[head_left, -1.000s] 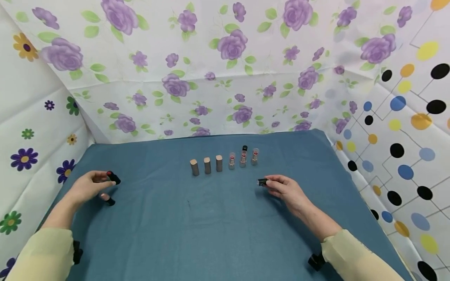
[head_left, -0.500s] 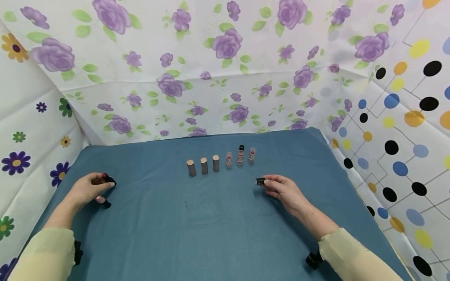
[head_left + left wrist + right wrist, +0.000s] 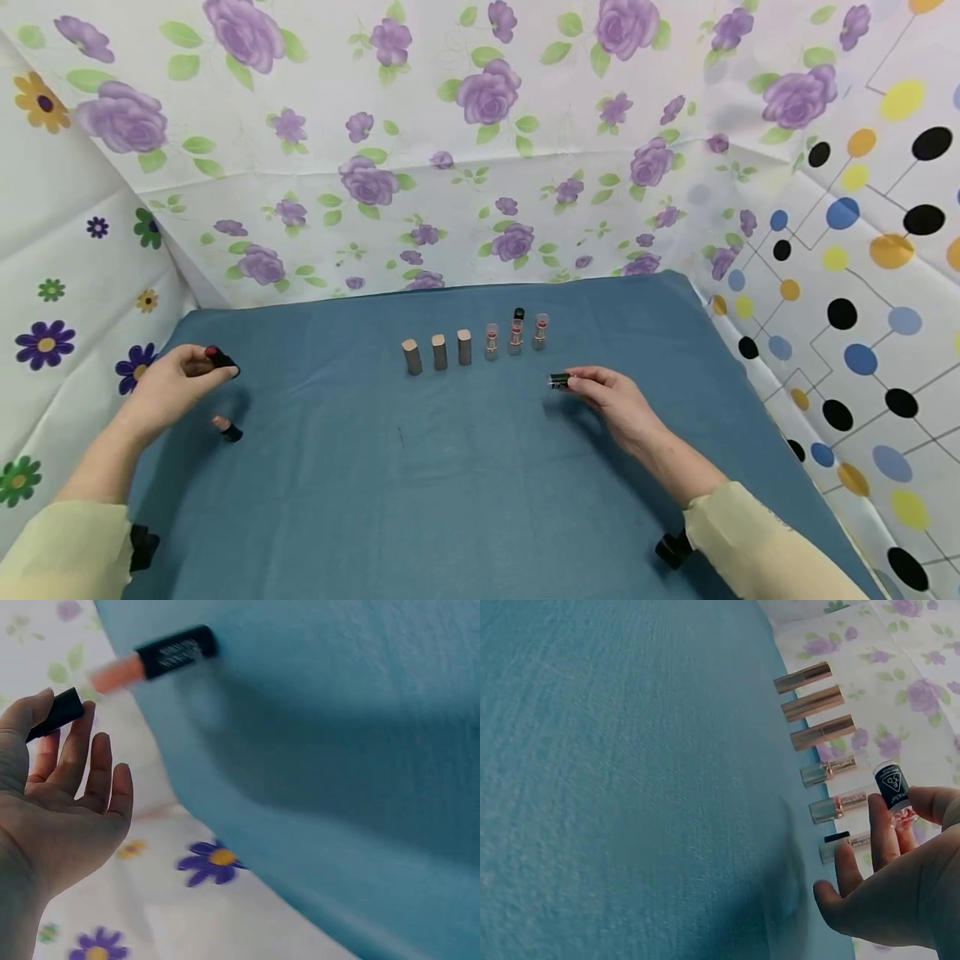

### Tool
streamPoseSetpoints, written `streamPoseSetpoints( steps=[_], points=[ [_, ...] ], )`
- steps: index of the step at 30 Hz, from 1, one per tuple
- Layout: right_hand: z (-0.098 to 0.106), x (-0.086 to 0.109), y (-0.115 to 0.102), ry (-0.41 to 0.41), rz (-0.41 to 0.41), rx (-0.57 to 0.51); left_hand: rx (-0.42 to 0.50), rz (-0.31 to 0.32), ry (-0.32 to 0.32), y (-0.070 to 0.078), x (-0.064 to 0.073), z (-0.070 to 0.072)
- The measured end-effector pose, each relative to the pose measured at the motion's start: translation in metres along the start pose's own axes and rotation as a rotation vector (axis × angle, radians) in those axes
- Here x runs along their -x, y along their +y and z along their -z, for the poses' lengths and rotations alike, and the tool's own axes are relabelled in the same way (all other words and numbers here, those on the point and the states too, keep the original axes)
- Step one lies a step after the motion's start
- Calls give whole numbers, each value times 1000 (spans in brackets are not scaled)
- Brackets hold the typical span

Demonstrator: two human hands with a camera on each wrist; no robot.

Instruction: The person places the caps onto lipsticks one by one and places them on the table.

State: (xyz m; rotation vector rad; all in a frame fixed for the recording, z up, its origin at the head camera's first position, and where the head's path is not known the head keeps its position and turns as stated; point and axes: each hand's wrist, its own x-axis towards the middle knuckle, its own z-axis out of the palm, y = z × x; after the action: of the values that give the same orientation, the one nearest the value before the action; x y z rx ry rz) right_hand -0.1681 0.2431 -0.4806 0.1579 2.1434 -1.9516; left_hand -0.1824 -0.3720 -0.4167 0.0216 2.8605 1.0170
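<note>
In the head view, my left hand (image 3: 168, 383) pinches a black lipstick (image 3: 222, 359) with a red tip, above the cloth at the left. The left wrist view shows its black end (image 3: 64, 712) between thumb and forefinger; the other fingers are spread. Below that hand, a second lipstick (image 3: 227, 428), peach-topped with a black base, is on the cloth. At the right, my right hand (image 3: 618, 408) pinches a small tube (image 3: 558, 381) between thumb and fingers. Its black end (image 3: 891, 786) bears a white triangle mark; reddish, see-through material shows beside the fingers.
Towards the back of the blue cloth (image 3: 420, 492) stand several tubes in a row: brownish ones (image 3: 440, 353) at left, clear lipsticks (image 3: 491, 342) at right. A black-topped piece (image 3: 519, 314) is behind the clear ones. Patterned fabric walls (image 3: 450, 208) border the back and sides.
My left hand has risen and shifted up-left with the red-tipped lipstick, away from the peach lipstick, which now shows fully. My right hand has lifted slightly with its tube.
</note>
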Motion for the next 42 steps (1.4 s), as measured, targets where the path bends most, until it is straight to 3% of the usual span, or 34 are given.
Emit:
streamPoseSetpoints(
  steps=[3,10,18,26,35,42],
  points=[
    [2,0,-1,11,24,10,-10,-35,-10,18,4,-3],
    [4,-1,-5,19,26,25,63,-69,-56,53,17,-17],
    [5,1,-7,8,35,42,0,-202,-6,85,31,-48],
    [3,1,-4,7,28,42,-126,-359,41,110,38,-90],
    [-1,2,-2,-18,48,63,-382,-485,142,136,41,-132],
    [-6,5,-5,-58,64,67,-425,-578,180,152,37,-159]
  ],
)
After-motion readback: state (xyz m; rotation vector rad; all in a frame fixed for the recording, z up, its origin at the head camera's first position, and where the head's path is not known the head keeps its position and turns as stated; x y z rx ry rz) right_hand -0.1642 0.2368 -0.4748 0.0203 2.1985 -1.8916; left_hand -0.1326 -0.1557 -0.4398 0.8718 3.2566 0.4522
